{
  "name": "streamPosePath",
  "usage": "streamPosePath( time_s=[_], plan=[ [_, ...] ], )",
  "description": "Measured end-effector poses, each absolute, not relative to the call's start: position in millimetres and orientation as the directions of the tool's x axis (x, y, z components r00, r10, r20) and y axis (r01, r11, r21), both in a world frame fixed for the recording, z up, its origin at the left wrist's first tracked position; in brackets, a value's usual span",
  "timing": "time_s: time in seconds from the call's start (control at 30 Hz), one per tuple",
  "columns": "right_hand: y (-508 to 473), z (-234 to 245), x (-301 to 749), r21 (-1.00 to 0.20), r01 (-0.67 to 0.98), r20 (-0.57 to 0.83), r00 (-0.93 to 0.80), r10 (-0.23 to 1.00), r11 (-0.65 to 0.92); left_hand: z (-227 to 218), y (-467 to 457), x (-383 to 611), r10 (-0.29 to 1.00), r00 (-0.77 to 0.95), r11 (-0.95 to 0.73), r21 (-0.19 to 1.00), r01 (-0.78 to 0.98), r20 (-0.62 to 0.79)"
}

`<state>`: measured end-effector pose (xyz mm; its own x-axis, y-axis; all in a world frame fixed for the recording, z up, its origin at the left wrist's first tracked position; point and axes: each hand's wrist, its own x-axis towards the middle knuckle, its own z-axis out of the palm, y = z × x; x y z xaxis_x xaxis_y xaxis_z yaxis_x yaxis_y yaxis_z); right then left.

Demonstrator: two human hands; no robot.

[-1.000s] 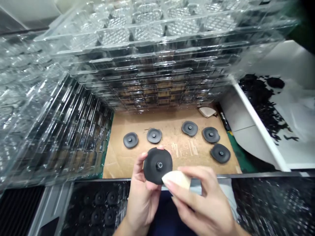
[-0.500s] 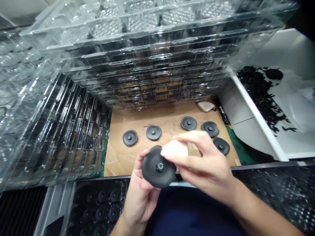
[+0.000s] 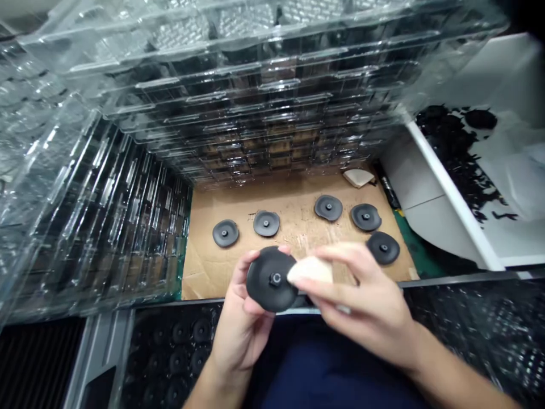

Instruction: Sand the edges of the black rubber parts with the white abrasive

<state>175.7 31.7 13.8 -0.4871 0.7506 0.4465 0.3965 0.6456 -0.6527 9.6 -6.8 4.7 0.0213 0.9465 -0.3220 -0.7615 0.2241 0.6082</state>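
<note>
My left hand (image 3: pixel 240 318) grips a round black rubber disc (image 3: pixel 266 292) by its rim, the face with a small central stud turned up toward me. Between the thumb and fingers of my right hand (image 3: pixel 366 301) is a white sponge wedge (image 3: pixel 313 270), its tip at the right edge of the disc. Behind the hands, several similar black discs lie on a cardboard sheet (image 3: pixel 204 267), among them one at the left (image 3: pixel 225 233) and one at the right (image 3: pixel 383 248). Another off-white wedge (image 3: pixel 358 178) rests at the back of the cardboard.
Stacked clear plastic trays (image 3: pixel 272 102) rise behind the cardboard, and another stack (image 3: pixel 106 210) stands at the left. To the right, a white bin (image 3: pixel 460 199) contains black scraps (image 3: pixel 451 147). A black marker-like tube (image 3: pixel 386 184) lies beside the cardboard. A tray of black parts (image 3: pixel 179 352) sits at lower left.
The white sponge wedge has moved from the upper right of the disc's face down and right to its edge. The disc has turned slightly in my left hand.
</note>
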Motion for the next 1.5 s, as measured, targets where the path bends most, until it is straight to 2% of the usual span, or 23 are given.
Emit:
streamPosePath(
  time_s=[0.1,0.23,0.37,0.53,0.67,0.8,0.9,0.97,1.1,1.3,1.4,1.5],
  plan=[
    [26.4,14.1,170.5,-0.633,0.436,0.483,-0.423,0.767,0.639,4.6,-5.6,13.0,0.962,-0.041,0.144,0.633,-0.761,-0.269],
    [16.6,14.1,164.4,-0.695,0.375,0.471,-0.407,0.783,0.613,3.2,-5.7,16.5,0.967,-0.108,0.076,0.666,-0.742,-0.23],
    [15.9,15.6,162.2,-0.657,0.452,0.47,-0.38,0.797,0.603,2.0,-7.3,20.6,0.96,-0.188,-0.004,0.662,-0.75,-0.206],
    [18.7,15.9,160.9,-0.703,0.386,0.457,-0.398,0.795,0.597,1.8,-9.8,22.5,0.919,-0.199,0.08,0.654,-0.752,-0.341],
    [19.4,14.5,160.2,-0.674,0.465,0.439,-0.374,0.817,0.575,4.0,-8.9,22.8,0.91,-0.24,0.049,0.664,-0.746,-0.338],
    [21.4,12.2,161.9,-0.688,0.362,0.479,-0.425,0.768,0.629,5.1,-6.8,23.9,0.907,-0.198,0.095,0.639,-0.763,-0.372],
    [33.7,15.5,165.5,-0.66,0.457,0.438,-0.41,0.8,0.596,4.4,-6.6,25.4,0.893,-0.212,0.111,0.651,-0.751,-0.397],
    [38.6,20.8,165.3,-0.638,0.491,0.464,-0.369,0.805,0.593,4.3,-7.3,26.0,0.9,-0.193,0.11,0.631,-0.768,-0.392],
    [32.0,25.5,155.3,-0.629,0.401,0.486,-0.465,0.74,0.666,3.8,-8.5,24.7,0.904,-0.143,0.146,0.603,-0.784,-0.403],
    [26.3,16.2,147.8,-0.644,0.391,0.487,-0.454,0.746,0.658,1.5,-8.7,24.1,0.864,-0.154,0.189,0.592,-0.783,-0.48],
    [19.5,6.7,159.8,-0.764,0.354,0.378,-0.431,0.819,0.539,0.0,-6.2,19.4,0.871,-0.15,0.184,0.594,-0.783,-0.468],
    [12.9,-13.2,177.0,-0.978,0.18,0.062,-0.229,0.971,0.105,-2.4,-3.1,13.6,0.865,-0.129,0.196,0.565,-0.801,-0.484]
  ],
)
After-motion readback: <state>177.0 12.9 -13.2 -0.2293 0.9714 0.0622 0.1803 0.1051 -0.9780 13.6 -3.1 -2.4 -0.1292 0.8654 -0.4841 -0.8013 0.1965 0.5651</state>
